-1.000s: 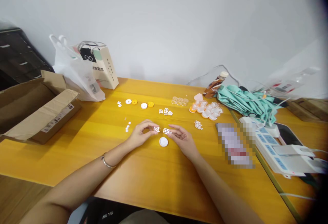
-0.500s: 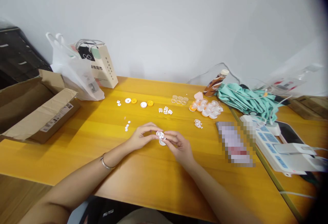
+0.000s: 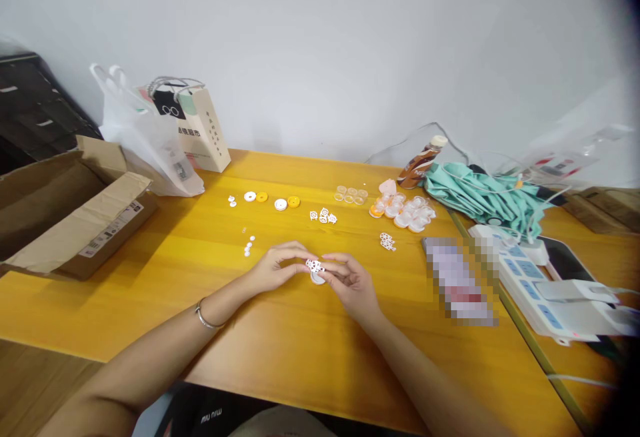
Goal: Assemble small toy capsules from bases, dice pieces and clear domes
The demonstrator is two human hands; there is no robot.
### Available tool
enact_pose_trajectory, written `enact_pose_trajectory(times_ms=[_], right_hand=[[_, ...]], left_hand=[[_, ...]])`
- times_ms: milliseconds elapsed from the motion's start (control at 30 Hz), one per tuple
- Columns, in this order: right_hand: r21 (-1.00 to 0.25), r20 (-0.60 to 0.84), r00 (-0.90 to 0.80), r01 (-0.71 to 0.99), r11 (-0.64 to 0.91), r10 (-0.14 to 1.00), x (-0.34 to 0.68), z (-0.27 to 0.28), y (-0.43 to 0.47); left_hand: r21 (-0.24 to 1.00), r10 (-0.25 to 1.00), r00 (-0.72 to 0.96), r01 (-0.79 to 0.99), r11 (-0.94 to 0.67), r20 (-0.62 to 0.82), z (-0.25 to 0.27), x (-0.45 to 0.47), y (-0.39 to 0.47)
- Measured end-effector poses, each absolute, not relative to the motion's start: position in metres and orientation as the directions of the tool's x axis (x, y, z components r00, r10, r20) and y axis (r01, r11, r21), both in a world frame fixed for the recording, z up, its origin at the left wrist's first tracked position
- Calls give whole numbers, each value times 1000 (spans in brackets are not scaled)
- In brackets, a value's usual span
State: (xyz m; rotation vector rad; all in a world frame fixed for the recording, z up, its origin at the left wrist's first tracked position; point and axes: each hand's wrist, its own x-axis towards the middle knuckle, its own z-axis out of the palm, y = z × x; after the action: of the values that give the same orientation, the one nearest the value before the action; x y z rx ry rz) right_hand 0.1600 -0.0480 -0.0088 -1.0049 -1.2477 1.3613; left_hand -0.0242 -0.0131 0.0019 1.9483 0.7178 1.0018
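Observation:
Between the fingers of both hands is a small white openwork plastic piece (image 3: pixel 315 266). My left hand (image 3: pixel 280 267) pinches it from the left side, and my right hand (image 3: pixel 351 281) pinches it from the right. Just under it shows a round white disc (image 3: pixel 317 278), partly hidden by the fingers; whether it is joined to the openwork piece I cannot tell. Beyond the hands lie several similar white openwork pieces (image 3: pixel 323 216), and more openwork pieces (image 3: pixel 387 241) rest to the right. Small white caps (image 3: pixel 248 247) lie left of my left hand.
White and yellow round parts (image 3: pixel 281 204) and clear round cups (image 3: pixel 351 194) lie farther back. Clear-lidded round cases (image 3: pixel 407 211) are piled at right, near a bottle (image 3: pixel 423 162), a phone (image 3: pixel 457 280) and a power strip (image 3: pixel 530 283). A cardboard box (image 3: pixel 75 210) stands left.
Both hands stay in nearly the same place. The openwork piece has tilted slightly and sits a little lower, and my right fingers have shifted a bit on it.

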Motion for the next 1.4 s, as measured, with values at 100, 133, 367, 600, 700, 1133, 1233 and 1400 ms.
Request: enact_pose_trajectory(times_ms=[100,133,367,600,700,1133,1233,1400], right_hand=[[-989,30,-159,-147,6,987,160,-7,-47],[-989,25,-158,-150,1,987,160,-7,-47],[-983,21,-143,-182,-5,989,157,-6,-45],[-967,37,-96,-256,11,995,151,-10,-45],[-965,62,-83,-259,38,995,151,-11,-46],[-966,29,-69,-259,10,997,152,-12,-44],[-971,-7,-110,-239,-34,994,155,-11,-42],[-973,-34,-141,-221,-65,989,159,-11,-41]], left_hand=[[837,751,529,129,-532,395,2,-25,-13],[828,744,534,135,-543,401,2,-25,-12],[616,667,548,313,-723,505,-3,-26,-15],[508,630,547,378,-774,551,-11,-21,-21],[576,660,507,339,-744,554,-10,-19,-22],[713,700,486,200,-672,523,-8,-18,-21],[719,711,463,201,-665,528,-9,-18,-21],[799,795,370,189,-571,481,-7,-19,-18]])
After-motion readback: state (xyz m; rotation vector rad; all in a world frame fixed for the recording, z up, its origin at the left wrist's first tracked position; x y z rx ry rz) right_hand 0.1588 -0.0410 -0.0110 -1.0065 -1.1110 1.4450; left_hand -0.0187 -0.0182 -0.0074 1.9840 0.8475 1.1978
